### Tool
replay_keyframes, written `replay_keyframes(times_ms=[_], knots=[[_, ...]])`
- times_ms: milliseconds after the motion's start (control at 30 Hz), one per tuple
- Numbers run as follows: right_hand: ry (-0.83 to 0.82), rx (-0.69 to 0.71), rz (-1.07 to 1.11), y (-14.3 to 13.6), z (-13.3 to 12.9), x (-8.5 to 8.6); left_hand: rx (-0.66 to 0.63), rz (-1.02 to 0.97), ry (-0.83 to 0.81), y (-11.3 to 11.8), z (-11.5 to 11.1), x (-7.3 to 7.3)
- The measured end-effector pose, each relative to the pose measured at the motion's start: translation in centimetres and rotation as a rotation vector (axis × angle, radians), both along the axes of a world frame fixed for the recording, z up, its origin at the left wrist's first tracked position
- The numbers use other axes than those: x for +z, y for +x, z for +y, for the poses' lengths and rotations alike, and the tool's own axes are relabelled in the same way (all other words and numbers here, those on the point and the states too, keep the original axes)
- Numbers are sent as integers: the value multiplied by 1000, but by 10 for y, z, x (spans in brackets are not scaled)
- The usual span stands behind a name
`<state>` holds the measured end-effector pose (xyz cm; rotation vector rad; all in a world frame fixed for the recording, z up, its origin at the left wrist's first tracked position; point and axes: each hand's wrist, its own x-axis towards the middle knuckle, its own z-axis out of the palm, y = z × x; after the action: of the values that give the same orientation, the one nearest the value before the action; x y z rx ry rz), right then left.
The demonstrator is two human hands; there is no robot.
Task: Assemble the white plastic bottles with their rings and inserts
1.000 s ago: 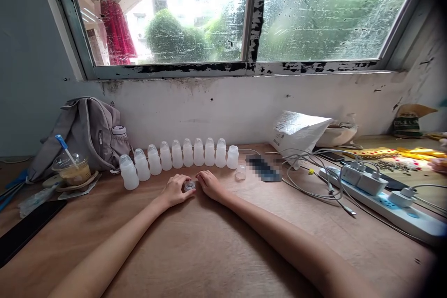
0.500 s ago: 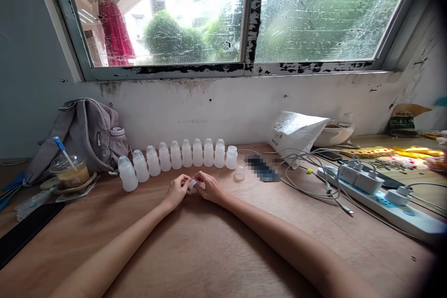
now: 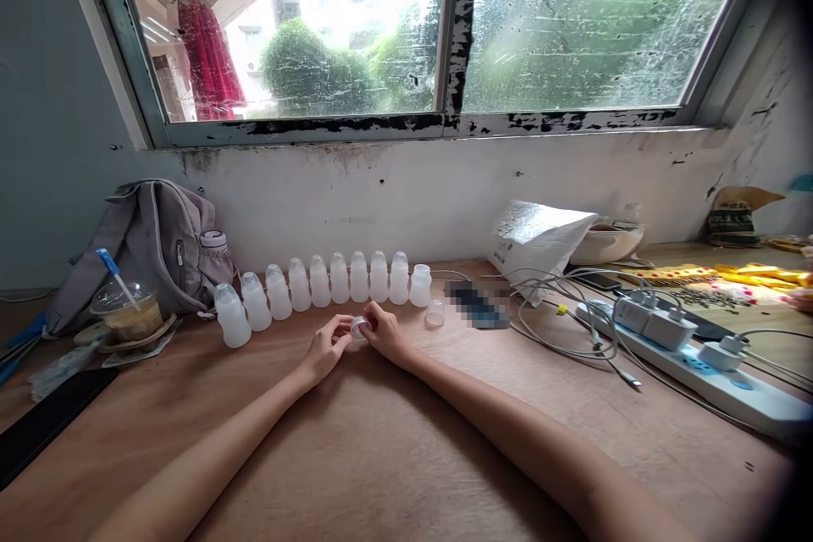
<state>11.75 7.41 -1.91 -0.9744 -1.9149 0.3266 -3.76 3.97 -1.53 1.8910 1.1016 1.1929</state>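
Between the fingertips of both hands is a small white bottle collar ring [image 3: 359, 325], held just above the table and partly hidden. My left hand [image 3: 326, 345] pinches its left side with thumb and fingers. My right hand [image 3: 384, 334] grips its right side, fingers curled. Behind the hands stands a curved row of several frosted baby bottles [image 3: 339, 284], most with clear domed caps. The rightmost bottle [image 3: 420, 288] has no domed cap on it. A clear cap [image 3: 435, 313] sits on the wooden table [image 3: 356, 440] to the right of my right hand.
To the left are a grey backpack [image 3: 162, 246], a drink cup with a straw [image 3: 130, 312] and a black flat object [image 3: 51, 415]. On the right lie a pixelated dark object [image 3: 476, 305], a silver pouch [image 3: 539, 241], tangled cables [image 3: 539, 334] and a power strip [image 3: 705, 373].
The collar ring has turned so its round opening faces more upward, and it has moved slightly right. My left hand's fingers have spread a little. The bottles and cap stay put.
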Motion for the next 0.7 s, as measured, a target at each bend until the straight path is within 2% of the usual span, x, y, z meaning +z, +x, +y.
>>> replay_keyframes(times_ms=[167, 467, 567, 700], knots=[[-22, 10, -10, -1, -1, 0, 2, 77, 48, -2, 0, -3], [-66, 36, 21, 0, -1, 1, -1, 171, 130, 0, -5, 0], [-75, 60, 50, 1, 2, 0, -1, 71, 57, 1, -5, -1], [-126, 133, 115, 3, 3, 1, 1, -170, -136, 2, -1, -2]])
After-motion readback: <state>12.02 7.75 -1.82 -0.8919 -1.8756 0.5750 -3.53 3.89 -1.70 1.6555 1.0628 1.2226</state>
